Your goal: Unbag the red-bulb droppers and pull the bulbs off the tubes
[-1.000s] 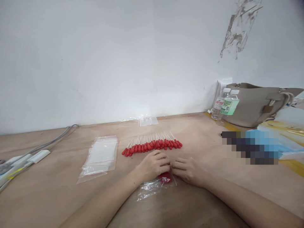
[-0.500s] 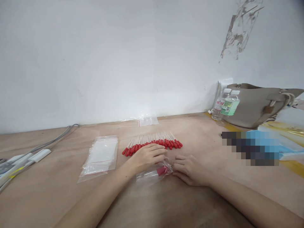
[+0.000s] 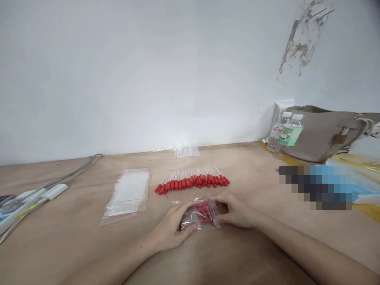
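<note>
A clear zip-lock plastic bag (image 3: 190, 218) lies on the table between my hands, with several red-headed pieces (image 3: 204, 211) inside it near its right end. My left hand (image 3: 173, 226) grips the bag's left part, thumb on the near edge and fingers on the far edge. At the right end, my right hand (image 3: 236, 210) holds the bag's edge between thumb and fingers. Just beyond the bag spreads a row of red-headed sticks (image 3: 192, 182) with thin clear stems, heads toward me. A stack of flat zip-lock bags (image 3: 130, 192) is on the left.
Another clear bag (image 3: 187, 152) lies by the wall. To the left are a power strip (image 3: 18, 215) and grey cable (image 3: 69, 174). On the right stand two plastic bottles (image 3: 290, 134) and a grey handbag (image 3: 320, 136), with a blurred patch (image 3: 326, 188) in front.
My left hand has moved down and left from over the bag to its left side. The red pieces in the bag and the row of sticks now show more. My right hand stays at the right end.
</note>
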`<state>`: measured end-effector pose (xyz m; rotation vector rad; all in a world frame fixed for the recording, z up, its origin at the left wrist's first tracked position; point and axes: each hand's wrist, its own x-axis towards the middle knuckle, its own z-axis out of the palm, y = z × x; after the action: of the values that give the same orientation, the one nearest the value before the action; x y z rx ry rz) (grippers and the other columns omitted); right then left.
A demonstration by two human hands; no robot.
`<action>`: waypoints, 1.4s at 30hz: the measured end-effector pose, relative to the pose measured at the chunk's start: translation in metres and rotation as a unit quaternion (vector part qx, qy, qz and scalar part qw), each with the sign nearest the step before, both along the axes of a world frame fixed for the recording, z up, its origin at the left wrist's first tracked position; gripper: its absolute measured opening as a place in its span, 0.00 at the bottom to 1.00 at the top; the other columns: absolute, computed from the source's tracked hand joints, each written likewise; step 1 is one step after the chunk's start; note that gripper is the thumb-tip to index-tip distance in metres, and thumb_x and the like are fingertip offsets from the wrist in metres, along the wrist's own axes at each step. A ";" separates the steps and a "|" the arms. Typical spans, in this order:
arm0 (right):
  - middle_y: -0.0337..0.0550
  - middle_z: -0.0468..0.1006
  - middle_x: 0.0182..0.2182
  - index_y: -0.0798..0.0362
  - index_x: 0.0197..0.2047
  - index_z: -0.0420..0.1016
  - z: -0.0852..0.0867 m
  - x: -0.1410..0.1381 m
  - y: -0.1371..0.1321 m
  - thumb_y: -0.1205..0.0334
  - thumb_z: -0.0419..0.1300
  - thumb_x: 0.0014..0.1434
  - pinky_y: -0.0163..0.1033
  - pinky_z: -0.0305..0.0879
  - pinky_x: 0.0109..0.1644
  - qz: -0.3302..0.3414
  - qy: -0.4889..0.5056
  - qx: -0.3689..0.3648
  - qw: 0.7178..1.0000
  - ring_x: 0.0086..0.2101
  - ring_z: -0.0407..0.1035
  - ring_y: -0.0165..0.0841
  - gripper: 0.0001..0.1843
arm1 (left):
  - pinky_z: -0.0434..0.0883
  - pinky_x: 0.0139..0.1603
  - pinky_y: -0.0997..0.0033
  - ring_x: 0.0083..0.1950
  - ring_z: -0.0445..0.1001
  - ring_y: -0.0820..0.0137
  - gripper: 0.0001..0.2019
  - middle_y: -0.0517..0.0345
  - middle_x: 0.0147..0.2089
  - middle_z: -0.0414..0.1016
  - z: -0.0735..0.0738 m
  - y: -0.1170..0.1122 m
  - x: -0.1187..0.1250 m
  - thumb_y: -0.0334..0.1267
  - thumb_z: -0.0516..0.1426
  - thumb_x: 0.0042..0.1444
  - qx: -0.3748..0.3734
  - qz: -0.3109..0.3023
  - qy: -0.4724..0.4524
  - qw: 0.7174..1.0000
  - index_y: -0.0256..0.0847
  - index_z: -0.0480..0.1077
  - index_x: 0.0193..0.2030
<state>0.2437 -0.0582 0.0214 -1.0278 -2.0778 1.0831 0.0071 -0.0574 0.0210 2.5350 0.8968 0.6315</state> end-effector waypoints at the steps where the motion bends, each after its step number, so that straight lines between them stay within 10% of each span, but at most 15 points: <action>1: 0.38 0.74 0.32 0.53 0.41 0.72 0.000 -0.001 0.000 0.58 0.64 0.43 0.35 0.63 0.36 -0.005 0.001 -0.014 1.000 0.32 0.67 0.32 0.20 | 0.65 0.51 0.62 0.52 0.66 0.64 0.25 0.52 0.54 0.65 -0.002 0.000 -0.001 0.35 0.54 0.53 -0.004 0.013 -0.006 1.000 0.44 0.53 0.58; 10: 0.37 0.71 0.31 0.54 0.33 0.68 -0.008 -0.012 -0.003 0.63 0.66 0.38 0.33 0.58 0.33 -0.128 -0.045 0.068 0.988 0.32 0.63 0.30 0.17 | 0.66 0.48 0.64 0.48 0.67 0.65 0.17 0.53 0.49 0.68 -0.007 0.003 0.007 0.33 0.53 0.54 -0.005 0.029 -0.052 0.998 0.43 0.59 0.52; 18: 0.40 0.72 0.39 0.51 0.44 0.66 -0.018 -0.017 -0.002 0.64 0.62 0.46 0.37 0.59 0.42 -0.120 0.010 0.115 0.986 0.39 0.65 0.33 0.20 | 0.65 0.49 0.67 0.49 0.67 0.67 0.16 0.56 0.48 0.68 -0.007 0.004 0.006 0.33 0.53 0.55 -0.003 0.028 -0.068 0.997 0.44 0.60 0.51; 26: 0.37 0.71 0.28 0.53 0.32 0.69 -0.011 -0.021 -0.004 0.63 0.58 0.51 0.34 0.56 0.33 -0.123 -0.037 0.107 0.986 0.30 0.63 0.29 0.04 | 0.64 0.50 0.64 0.50 0.66 0.65 0.16 0.52 0.50 0.66 -0.010 0.007 0.004 0.34 0.53 0.56 -0.003 0.024 -0.059 0.998 0.43 0.59 0.52; 42: 0.36 0.72 0.27 0.54 0.36 0.65 -0.016 0.010 0.008 0.50 0.63 0.46 0.34 0.65 0.33 -0.086 0.220 -0.225 0.945 0.26 0.67 0.25 0.20 | 0.64 0.51 0.64 0.51 0.66 0.65 0.16 0.53 0.51 0.66 -0.011 0.007 0.001 0.35 0.53 0.55 -0.016 0.041 -0.042 0.998 0.43 0.60 0.52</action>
<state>0.2534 -0.0507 0.0051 -1.0322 -1.3900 1.5706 0.0082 -0.0504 0.0105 2.4348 0.9769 0.7359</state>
